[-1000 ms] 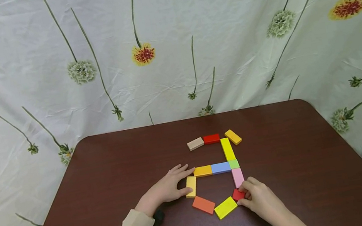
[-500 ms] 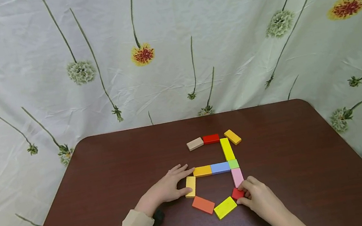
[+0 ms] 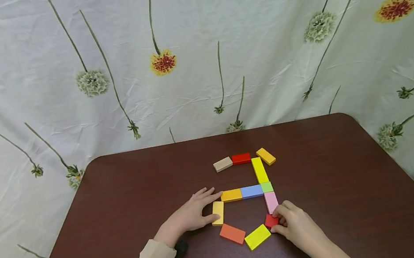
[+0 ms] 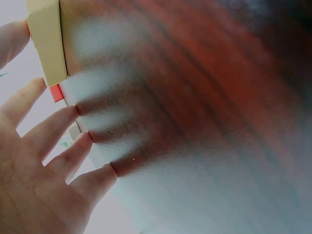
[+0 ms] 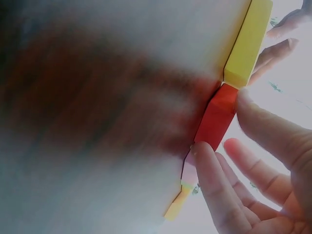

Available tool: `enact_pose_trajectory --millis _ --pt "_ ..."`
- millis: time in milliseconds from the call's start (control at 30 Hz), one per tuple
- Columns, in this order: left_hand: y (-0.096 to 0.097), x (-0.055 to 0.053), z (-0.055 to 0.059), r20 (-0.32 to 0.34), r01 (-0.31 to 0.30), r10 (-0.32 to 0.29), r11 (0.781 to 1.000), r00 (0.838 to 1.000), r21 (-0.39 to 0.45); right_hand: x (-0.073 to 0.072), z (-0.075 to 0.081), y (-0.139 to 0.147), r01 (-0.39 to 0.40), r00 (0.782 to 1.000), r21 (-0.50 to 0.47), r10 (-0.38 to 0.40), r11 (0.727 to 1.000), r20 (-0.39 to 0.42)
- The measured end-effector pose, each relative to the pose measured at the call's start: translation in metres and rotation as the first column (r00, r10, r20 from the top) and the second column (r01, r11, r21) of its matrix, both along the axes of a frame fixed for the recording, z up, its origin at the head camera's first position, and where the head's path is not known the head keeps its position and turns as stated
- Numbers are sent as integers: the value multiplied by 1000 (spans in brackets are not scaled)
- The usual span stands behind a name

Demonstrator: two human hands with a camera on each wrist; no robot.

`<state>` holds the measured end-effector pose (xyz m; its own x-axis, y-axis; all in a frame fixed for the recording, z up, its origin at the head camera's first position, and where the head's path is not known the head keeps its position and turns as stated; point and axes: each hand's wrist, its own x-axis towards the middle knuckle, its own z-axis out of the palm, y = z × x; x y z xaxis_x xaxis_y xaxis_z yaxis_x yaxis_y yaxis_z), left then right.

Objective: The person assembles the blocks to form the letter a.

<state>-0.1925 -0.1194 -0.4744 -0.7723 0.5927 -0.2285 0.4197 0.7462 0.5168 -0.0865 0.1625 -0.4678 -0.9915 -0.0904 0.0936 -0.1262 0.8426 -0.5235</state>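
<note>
My right hand (image 3: 298,227) pinches a small red block (image 3: 270,220) between thumb and fingers. In the right wrist view the red block (image 5: 214,119) sits flat on the table, close to a yellow block (image 5: 248,44). My left hand (image 3: 192,213) rests spread on the table with straight fingers. Its thumb tip lies at a pale yellow block (image 3: 218,213), and its index fingertip at the left end of an orange-yellow block (image 3: 231,195). Between the hands, an orange block (image 3: 232,233) and a bright yellow block (image 3: 258,237) curve toward the red one. A pink block (image 3: 271,202) lies just behind it.
A blue block (image 3: 251,192) and a green block (image 3: 266,187) continue the middle row. Farther back lie a long yellow block (image 3: 260,170), a beige block (image 3: 223,164), another red block (image 3: 241,159) and a yellow-orange block (image 3: 266,156). A flowered cloth (image 3: 194,95) hangs behind the dark table (image 3: 137,175).
</note>
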Motion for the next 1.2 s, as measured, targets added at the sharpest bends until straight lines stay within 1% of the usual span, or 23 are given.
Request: enact_pose_trajectory --millis 133,233,267,333,400,500,600,633,733,1000,1200 --pt "0 0 0 8 -7 7 1000 1000 -1 2 3 -1 0 1000 54 1 999 -26" --pt "0 0 0 8 -10 10 1000 1000 -1 3 7 -6 -22 999 116 26 993 -36" --pt "0 0 0 7 -10 10 1000 1000 -2 4 9 -8 -39 998 130 45 991 -38" --pt "0 -1 1 5 -6 6 1000 1000 1 4 12 -12 -105 992 153 114 983 -55" --pt "0 -1 1 2 -4 4 1000 1000 0 3 13 -18 -181 978 160 195 970 -77" --pt "-1 -1 1 1 -2 2 1000 1000 2 1 10 -30 -297 941 168 318 940 -116" --pt "-1 0 1 7 -5 5 1000 1000 4 0 5 -43 -363 912 170 387 916 -138" --pt "-1 0 1 8 -5 5 1000 1000 5 0 4 -47 -373 906 173 398 911 -141" --pt "-1 0 1 8 -5 5 1000 1000 3 -2 1 -56 -383 900 184 410 905 -147" --pt "-1 0 2 -6 6 -7 1000 1000 -11 -5 1 -66 -361 911 217 393 907 -127" --pt "-1 0 3 -8 21 -21 1000 1000 11 -5 1 -67 -360 908 225 395 905 -137"
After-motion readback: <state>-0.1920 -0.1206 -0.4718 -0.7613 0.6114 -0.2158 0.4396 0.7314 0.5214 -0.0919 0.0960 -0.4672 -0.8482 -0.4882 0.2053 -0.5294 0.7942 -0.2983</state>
